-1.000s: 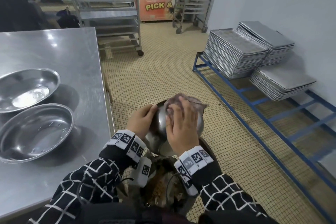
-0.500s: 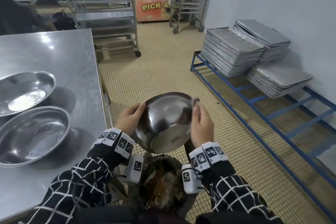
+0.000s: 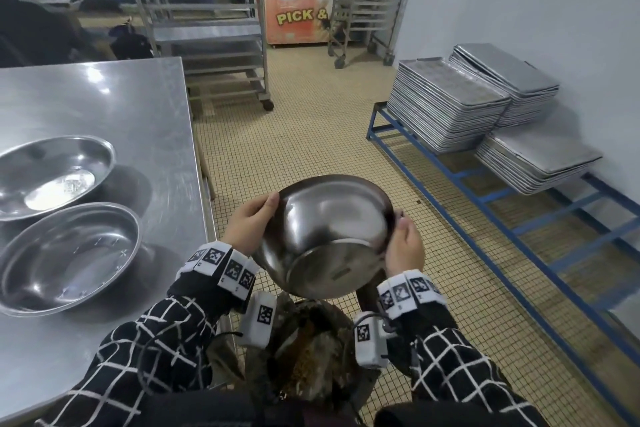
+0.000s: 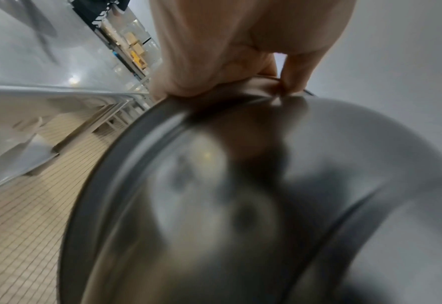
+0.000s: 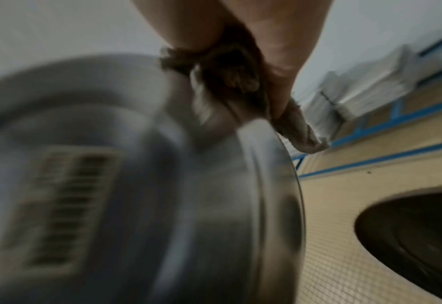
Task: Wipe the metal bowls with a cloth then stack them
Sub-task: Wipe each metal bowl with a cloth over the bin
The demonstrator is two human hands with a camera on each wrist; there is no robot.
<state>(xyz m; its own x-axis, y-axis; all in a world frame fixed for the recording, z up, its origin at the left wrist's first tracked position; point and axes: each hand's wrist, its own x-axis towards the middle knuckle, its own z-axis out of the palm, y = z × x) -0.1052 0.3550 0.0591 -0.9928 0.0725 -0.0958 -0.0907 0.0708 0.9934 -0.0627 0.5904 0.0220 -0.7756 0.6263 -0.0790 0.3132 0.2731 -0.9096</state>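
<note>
Desk: broad stainless-steel desk at left, carrying two wide, shallow, shiny metal bowls side by side near its front edge, not yet stacked.
Floor: beige small-tiled floor; along the right wall a blue metal rack loaded with piles of grey baking trays.
Bin: dark round bin with brown waste inside, directly under the lifted bowl.
Held bowl: deep round stainless-steel bowl, lifted off the desk above the bin, tilted with its flat base toward the camera and its mouth facing away.
Left hand: left hand on the left rim, fingers curled over the edge and thumb pressed beside them — clamped on the rim.
Right hand: right hand on the right rim, fingers closed on both rim and cloth.
Cloth: crumpled brownish-grey cloth, bunched between right palm and bowl edge, one end hanging free past the rim.
Stage, judged: outside apparently wiped, bowl being turned over; stacking on the desk bowls likely next.
Risk: slick curved metal held only at two rim points — a slip while rotating likely to drop it into the waste below.
Risk: loose cloth end likely to slide out if the right fingers relax.
</note>
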